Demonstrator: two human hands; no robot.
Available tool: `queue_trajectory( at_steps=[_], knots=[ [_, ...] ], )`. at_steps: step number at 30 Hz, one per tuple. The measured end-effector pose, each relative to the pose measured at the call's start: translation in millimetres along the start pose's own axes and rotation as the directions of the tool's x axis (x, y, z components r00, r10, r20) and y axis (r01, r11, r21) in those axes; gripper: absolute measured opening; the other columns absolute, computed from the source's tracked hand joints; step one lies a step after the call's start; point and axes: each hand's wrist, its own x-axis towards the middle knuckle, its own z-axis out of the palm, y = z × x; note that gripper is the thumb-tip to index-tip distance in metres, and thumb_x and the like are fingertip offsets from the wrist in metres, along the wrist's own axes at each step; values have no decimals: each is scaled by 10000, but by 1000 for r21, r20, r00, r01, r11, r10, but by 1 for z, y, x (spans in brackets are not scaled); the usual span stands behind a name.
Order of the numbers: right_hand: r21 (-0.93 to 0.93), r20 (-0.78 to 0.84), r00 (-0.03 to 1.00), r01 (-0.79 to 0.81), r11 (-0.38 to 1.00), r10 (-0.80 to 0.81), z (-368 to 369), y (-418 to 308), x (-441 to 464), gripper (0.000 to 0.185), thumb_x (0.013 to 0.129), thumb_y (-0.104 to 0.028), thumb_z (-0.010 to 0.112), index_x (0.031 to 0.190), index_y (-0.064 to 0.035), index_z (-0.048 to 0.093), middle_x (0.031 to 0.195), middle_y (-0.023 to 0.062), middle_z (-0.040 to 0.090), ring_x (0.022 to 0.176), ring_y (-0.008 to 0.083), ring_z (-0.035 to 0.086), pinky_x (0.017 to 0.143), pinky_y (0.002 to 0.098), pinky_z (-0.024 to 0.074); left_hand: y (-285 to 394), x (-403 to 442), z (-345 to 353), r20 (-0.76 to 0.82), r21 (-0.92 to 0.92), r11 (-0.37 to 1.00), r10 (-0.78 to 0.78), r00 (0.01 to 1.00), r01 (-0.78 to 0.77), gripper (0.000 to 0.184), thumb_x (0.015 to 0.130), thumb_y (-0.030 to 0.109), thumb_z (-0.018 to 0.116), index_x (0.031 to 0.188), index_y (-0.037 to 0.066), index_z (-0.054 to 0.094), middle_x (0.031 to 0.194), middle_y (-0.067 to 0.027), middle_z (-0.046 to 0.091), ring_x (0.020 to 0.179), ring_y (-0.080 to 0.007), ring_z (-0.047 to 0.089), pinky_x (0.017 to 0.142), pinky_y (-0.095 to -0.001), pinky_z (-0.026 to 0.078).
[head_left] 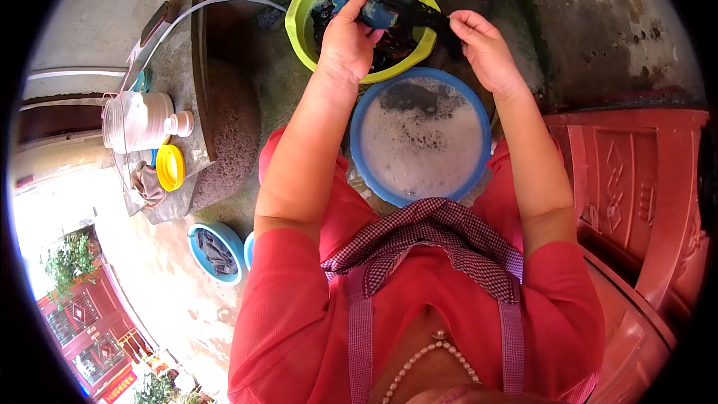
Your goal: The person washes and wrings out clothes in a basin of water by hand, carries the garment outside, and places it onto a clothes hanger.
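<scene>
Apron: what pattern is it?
The apron has small dark-and-light checks, clearest on its bunched cloth in the head view.

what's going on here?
Someone is holding a dark piece of cloth stretched between their left hand and right hand. The left one is over a yellow-green basin with more dark cloth inside; the right one is just beyond its rim. Closer to the person, a blue basin holds sudsy water. Off to the left, a smaller light-blue tub has dark fabric in it.
</scene>
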Motion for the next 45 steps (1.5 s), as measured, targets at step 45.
queue_trajectory(
  at_steps=[45],
  knots=[
    [282, -102, 995, 42, 958, -14, 8, -10, -1, 270, 905, -305, 574, 1103, -133, 512, 1006, -4, 564, 856, 148, 577, 716, 364, 506, -5, -3, -3, 221, -127, 992, 14, 975, 15, 566, 936, 574, 174, 1214, 160, 442, 1216, -146, 513, 1096, -378, 528, 841, -565, 481]
  ],
)
